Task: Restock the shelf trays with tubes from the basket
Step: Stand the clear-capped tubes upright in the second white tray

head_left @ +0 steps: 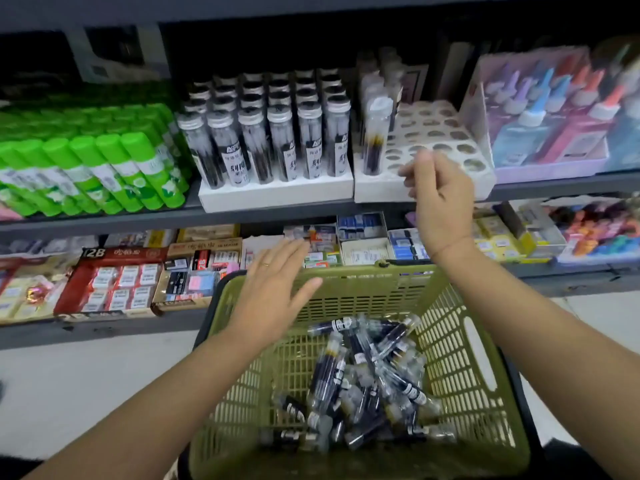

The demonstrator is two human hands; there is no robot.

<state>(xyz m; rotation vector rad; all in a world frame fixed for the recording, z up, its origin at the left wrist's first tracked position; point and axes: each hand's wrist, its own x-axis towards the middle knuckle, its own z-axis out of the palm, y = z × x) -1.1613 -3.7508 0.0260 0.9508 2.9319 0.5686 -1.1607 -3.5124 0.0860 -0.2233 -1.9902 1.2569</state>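
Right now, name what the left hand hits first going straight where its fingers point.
Probably the small boxes on the lower shelf; the left hand is open above the basket rim, fingers aimed there. Depth unclear.

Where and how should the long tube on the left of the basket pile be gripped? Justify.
Grip the long tube round its mid-barrel, coming from above and the left, probably with the left hand. It lies atop the pile in the basket, left flank bare; other tubes crowd its right.

Basket (450, 341) matt green perforated plastic; tubes (363, 372) clear glossy plastic; tray (381, 192) matt white.
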